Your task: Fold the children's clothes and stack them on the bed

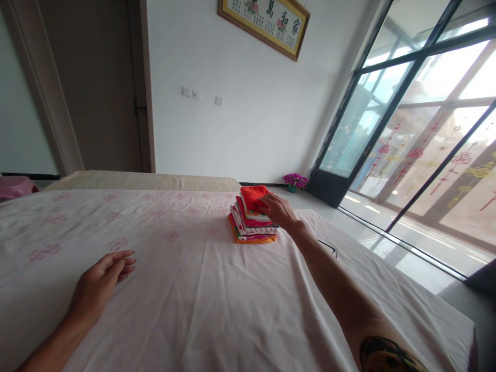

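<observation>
A stack of folded cloths (250, 227) in red, orange, white and striped colours sits on a white sheet with pink flowers (186, 289). A red cloth (252, 196) lies on top. My right hand (279, 211) reaches out to the stack's right side, its fingers resting on the red top cloth and the layers under it. Whether it grips a cloth I cannot tell. My left hand (101, 281) lies flat on the sheet at the near left, fingers stretched out and holding nothing.
The sheet covers a wide bed or table whose right edge (387, 279) drops to the floor by a large glass door (418, 155). A small pot of purple flowers (295, 181) stands on the floor at the wall. A pink object (15, 186) is at far left.
</observation>
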### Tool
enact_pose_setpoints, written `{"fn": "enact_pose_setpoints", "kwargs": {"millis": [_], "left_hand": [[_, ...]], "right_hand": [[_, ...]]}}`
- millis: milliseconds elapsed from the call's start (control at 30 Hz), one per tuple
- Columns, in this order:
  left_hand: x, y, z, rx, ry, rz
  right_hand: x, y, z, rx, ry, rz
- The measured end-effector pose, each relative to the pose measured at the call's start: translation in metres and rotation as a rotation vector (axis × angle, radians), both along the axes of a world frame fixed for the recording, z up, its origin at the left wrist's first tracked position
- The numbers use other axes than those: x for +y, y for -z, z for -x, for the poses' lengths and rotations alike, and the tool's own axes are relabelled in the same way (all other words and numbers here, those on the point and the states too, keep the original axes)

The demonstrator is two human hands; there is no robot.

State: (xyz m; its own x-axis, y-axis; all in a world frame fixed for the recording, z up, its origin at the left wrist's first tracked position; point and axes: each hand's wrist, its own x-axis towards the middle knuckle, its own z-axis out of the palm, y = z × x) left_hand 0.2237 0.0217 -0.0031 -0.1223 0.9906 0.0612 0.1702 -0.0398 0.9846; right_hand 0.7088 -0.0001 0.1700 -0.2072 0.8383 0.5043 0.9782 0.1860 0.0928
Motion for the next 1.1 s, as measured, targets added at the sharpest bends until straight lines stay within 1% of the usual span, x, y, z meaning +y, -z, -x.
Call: {"fn": "enact_pose_setpoints", "kwargs": {"millis": [133, 200, 300, 400, 500, 567, 633, 733, 800, 967, 1100], "left_hand": [[-0.002, -0.003, 0.000, 0.006, -0.006, 0.003], [-0.002, -0.003, -0.001, 0.007, -0.007, -0.004], [-0.001, -0.002, -0.001, 0.013, -0.006, -0.024], [-0.001, -0.002, 0.000, 0.015, -0.010, -0.021], [-0.001, -0.002, -0.001, 0.011, -0.016, -0.012], [-0.002, -0.004, -0.001, 0.007, -0.012, -0.005], [-0.002, -0.005, -0.003, 0.001, -0.013, 0.004], [-0.003, -0.006, -0.004, -0.005, -0.019, 0.002], [-0.002, -0.006, -0.003, -0.003, -0.017, -0.004], [0.000, -0.002, -0.001, -0.003, -0.017, -0.009], [-0.002, -0.004, -0.002, 0.013, -0.012, -0.006]], "right_hand": [[0.008, 0.010, -0.001, -0.043, 0.152, -0.174], [0.011, 0.014, 0.003, -0.059, 0.167, -0.208], [0.011, 0.020, 0.009, -0.070, 0.106, -0.144], [0.005, 0.020, 0.008, 0.026, 0.055, -0.121], [-0.006, 0.015, -0.005, 0.133, -0.015, -0.116], [-0.013, 0.011, -0.015, 0.153, -0.056, -0.085], [-0.019, 0.009, -0.023, 0.146, -0.067, -0.046], [-0.021, 0.010, -0.026, 0.124, -0.057, -0.007], [-0.020, 0.012, -0.023, 0.117, -0.048, -0.013], [-0.012, 0.015, -0.015, 0.107, 0.033, -0.072], [-0.004, 0.015, -0.012, 0.093, 0.141, -0.176]]}}
